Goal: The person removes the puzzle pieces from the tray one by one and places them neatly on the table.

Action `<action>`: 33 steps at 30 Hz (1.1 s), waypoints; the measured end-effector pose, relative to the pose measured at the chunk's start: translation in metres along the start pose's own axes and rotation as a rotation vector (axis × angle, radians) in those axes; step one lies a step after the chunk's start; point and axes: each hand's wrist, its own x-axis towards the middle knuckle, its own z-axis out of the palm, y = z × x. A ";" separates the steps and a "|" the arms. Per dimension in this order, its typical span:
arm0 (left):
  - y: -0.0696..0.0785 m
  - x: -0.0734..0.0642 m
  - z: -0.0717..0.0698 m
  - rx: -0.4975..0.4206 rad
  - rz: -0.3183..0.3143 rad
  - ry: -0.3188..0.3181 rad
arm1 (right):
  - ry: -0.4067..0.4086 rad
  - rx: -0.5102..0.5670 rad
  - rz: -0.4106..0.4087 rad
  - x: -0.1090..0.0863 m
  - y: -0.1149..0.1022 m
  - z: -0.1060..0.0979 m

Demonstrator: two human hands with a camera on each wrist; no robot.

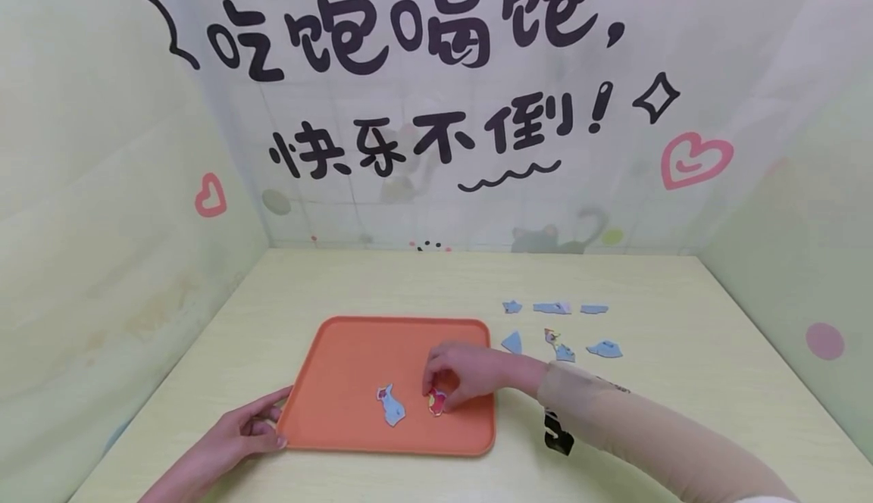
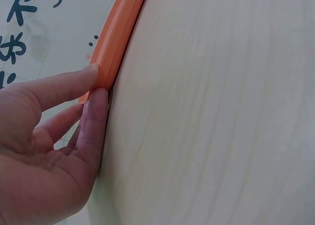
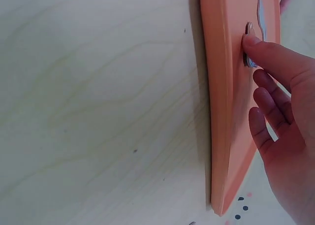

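An orange tray [image 1: 355,359] lies on the table. My left hand [image 1: 242,427] grips its left rim near the front corner; in the left wrist view the thumb lies on the orange rim [image 2: 118,38] with fingers against its side. Inside the tray, my right hand [image 1: 470,373] pinches a small red and yellow puzzle piece [image 1: 436,403] between thumb and fingers. That piece [image 3: 249,57] appears close to the tray floor in the right wrist view, partly covered by the thumb. Left of it lies a larger light-blue puzzle piece [image 1: 392,410].
Behind and right of the tray lie several loose puzzle pieces, among them a blue triangular one [image 1: 512,342], a long one [image 1: 551,307] and a rounded one [image 1: 605,348]. A black shape [image 1: 559,435] shows below the right forearm. Printed cloth walls [image 1: 423,215] enclose the table.
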 end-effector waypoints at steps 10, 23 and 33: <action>0.000 0.000 0.001 0.002 -0.002 0.007 | 0.039 0.113 0.035 -0.005 0.005 -0.006; 0.001 0.001 0.001 -0.005 -0.007 0.012 | 0.122 0.148 0.044 -0.021 0.004 -0.020; 0.000 0.002 0.001 0.011 -0.018 0.013 | 0.230 0.153 0.115 -0.043 0.011 -0.028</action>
